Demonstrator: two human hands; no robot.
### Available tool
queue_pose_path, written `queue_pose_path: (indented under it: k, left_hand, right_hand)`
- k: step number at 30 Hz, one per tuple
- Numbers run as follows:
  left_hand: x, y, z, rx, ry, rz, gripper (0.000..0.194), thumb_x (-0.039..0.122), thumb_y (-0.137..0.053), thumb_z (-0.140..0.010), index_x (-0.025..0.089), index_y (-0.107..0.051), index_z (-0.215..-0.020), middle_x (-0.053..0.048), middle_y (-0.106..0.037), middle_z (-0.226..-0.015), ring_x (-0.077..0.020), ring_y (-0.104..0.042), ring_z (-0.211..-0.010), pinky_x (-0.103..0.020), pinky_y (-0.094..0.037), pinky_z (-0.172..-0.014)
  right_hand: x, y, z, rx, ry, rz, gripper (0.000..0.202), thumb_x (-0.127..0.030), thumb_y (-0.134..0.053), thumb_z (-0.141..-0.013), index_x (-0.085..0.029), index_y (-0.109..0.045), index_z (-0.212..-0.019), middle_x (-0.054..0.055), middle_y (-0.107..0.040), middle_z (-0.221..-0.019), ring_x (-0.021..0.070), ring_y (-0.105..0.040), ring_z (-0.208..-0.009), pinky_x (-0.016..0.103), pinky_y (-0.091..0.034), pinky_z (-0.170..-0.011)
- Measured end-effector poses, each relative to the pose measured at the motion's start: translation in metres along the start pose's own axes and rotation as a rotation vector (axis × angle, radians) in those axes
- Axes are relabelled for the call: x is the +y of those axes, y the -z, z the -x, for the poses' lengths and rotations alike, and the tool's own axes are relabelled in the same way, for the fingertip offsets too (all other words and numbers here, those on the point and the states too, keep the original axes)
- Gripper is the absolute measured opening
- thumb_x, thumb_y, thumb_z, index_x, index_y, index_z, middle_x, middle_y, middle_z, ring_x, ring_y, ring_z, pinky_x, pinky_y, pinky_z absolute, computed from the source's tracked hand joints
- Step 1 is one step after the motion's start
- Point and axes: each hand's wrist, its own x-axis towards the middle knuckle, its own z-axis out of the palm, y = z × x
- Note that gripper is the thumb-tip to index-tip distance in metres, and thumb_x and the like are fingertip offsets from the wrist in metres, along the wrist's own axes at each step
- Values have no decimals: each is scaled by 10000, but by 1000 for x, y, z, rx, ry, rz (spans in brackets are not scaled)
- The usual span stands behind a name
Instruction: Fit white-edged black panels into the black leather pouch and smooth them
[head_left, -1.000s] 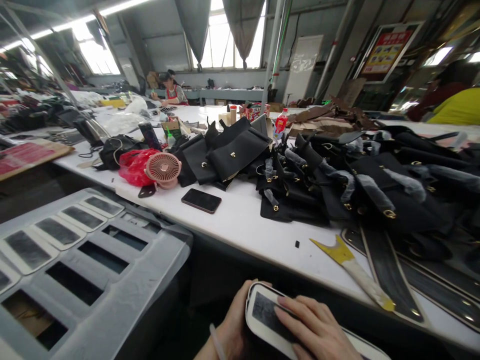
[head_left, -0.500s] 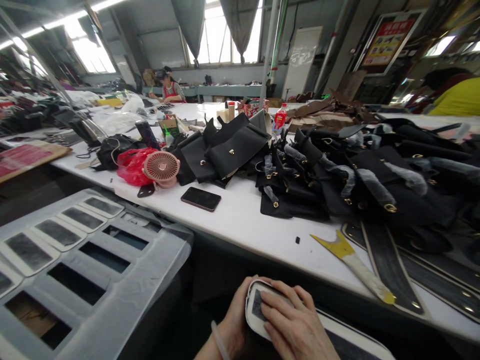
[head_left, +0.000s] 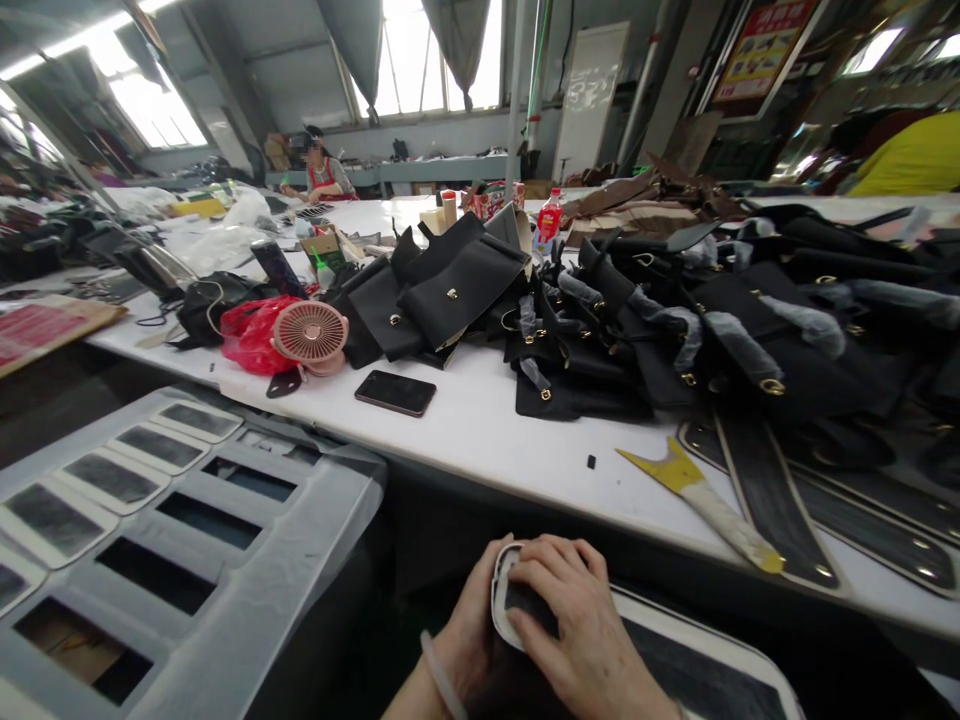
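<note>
A long dark piece with a raised pale rim (head_left: 701,655) lies at the bottom centre, below the table's front edge. My left hand (head_left: 474,615) wraps round its rounded left end, with the fingers mostly hidden behind the rim. Over the same end lies my right hand (head_left: 581,620), its fingers bent and pressed on the rim and the dark inner panel. The thumb of my right hand rests on that panel, a little apart from the fingers. A pale band circles my left wrist.
On the white table (head_left: 465,440) are a phone (head_left: 395,393), a pink fan (head_left: 310,332), black bags (head_left: 461,290) and a yellow-ended tool (head_left: 697,500). A frame with slots and pale-edged panels (head_left: 255,600) stands at left. A person (head_left: 322,177) sits far back.
My right hand has shifted up and its fingers have moved towards the far rim, with the thumb now showing on the dark panel. The view has shifted slightly.
</note>
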Motion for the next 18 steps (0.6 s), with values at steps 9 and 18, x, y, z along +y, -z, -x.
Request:
queue_pose_path:
  k: [9,18]
  left_hand:
    - [0,-3,8,125,-50,-75,212,342,-716,-751,137,-666,-737,-16,-661,-701,-168,-603,-705,-270,-419,-804]
    - [3,-3,10,25,3,-44,223,334,-716,-771,112,-701,-780,-53,-693,-759,-187,-626,-771,-292,-449,-825]
  right_hand:
    - [-5,-2,-12,38,-14,46,190,-153,-639,-736,-278,-615,-878,-46,-649,-989,214,-524,-1040,495,-176,-1052]
    - [-5,-3,-11,54,-43,40,132,-171,-656,-738,-258,-613,-826,-36,-655,-941,216,-531,-1016,504,-176,-1046]
